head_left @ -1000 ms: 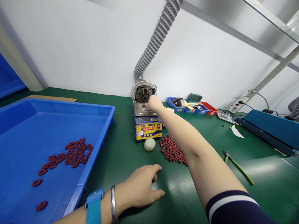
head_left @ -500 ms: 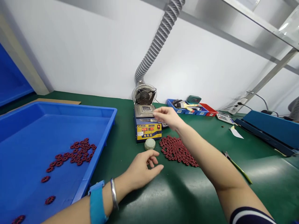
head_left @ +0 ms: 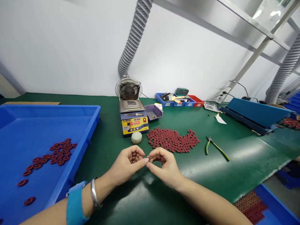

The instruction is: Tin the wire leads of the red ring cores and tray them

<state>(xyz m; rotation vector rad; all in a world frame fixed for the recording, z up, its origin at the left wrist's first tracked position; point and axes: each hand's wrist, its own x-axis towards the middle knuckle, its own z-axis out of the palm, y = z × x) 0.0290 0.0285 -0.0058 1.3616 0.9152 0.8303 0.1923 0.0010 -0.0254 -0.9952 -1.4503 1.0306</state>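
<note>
Though small, part (head_left: 148, 159) between hands (head_left: 125, 166).

A single head-worn camera looks forward and down across the counter (head_left: 103, 148), near the left grip (head_left: 125, 164) and right grip (head_left: 166, 165) at lower centre; the farther wall (head_left: 70, 47) spans the frame's upper part.

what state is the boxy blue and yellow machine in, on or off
On: the boxy blue and yellow machine shows lit red digits.
</note>
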